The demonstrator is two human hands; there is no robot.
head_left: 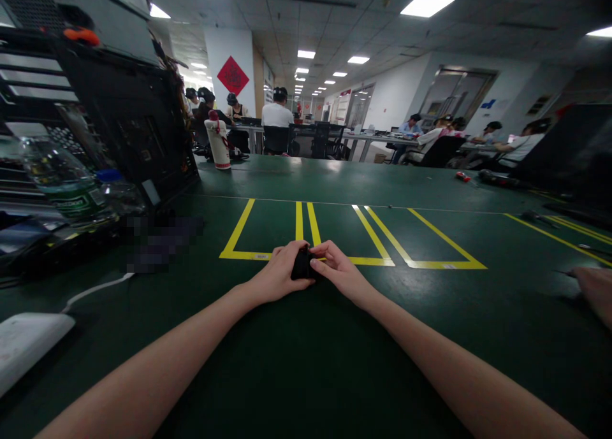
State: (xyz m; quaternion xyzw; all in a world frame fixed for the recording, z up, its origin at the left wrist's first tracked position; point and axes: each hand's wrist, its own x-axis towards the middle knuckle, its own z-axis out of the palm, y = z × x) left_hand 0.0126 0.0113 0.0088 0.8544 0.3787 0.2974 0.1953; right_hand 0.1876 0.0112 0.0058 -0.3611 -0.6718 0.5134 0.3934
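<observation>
Head view: left hand [282,270] is wrapped around a black object [301,264] near the yellow tape [373,261] on the table [306,375]; right hand [340,274] is at its right side, though whether it grips cannot be told; uneven pressure could twist the object loose.

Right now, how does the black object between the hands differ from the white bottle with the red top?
The black object is dark; the white bottle is pale with red markings. The black object looks smaller, though the bottle stands farther away. The left hand grips the black object, with the right hand at its side; the bottle stands near the table's far edge. Both are at the same green table.
</observation>
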